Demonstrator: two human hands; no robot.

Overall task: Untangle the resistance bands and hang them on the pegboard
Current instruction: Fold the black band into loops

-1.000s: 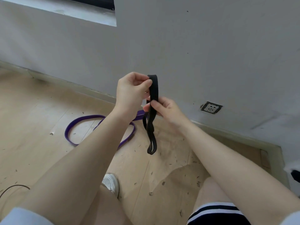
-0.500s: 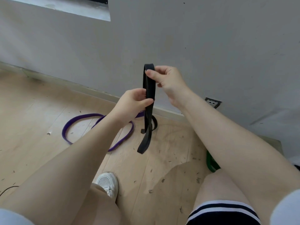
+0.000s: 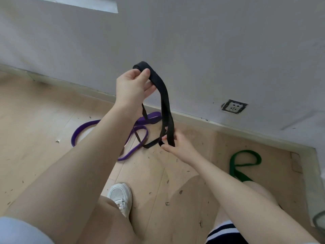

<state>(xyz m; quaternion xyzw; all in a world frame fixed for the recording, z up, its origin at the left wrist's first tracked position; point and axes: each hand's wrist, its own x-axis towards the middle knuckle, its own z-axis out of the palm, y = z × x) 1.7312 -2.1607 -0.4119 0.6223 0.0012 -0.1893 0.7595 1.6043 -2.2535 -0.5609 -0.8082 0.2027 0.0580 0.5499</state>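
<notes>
A black resistance band [image 3: 165, 104] hangs in folded loops between my two hands in front of the wall. My left hand [image 3: 131, 87] pinches its top fold, held high. Lower and to the right, my right hand [image 3: 175, 144] grips the band's lower strands. A thin loop of the black band sags to the left of my right hand, above the floor. A purple band [image 3: 84, 128] lies curled on the wooden floor behind my left forearm. A green band [image 3: 246, 163] lies looped on the floor at the right. No pegboard is in view.
A grey wall [image 3: 211, 50] with a skirting board runs across the back, with a wall socket [image 3: 233, 106] low on the right. My white shoe [image 3: 120, 196] and both knees are below. The wooden floor is strewn with small debris.
My left hand rose to take the band's top fold. My right hand dropped from the top to its lower strands. The band opened into wider loops, and the green band came into view.
</notes>
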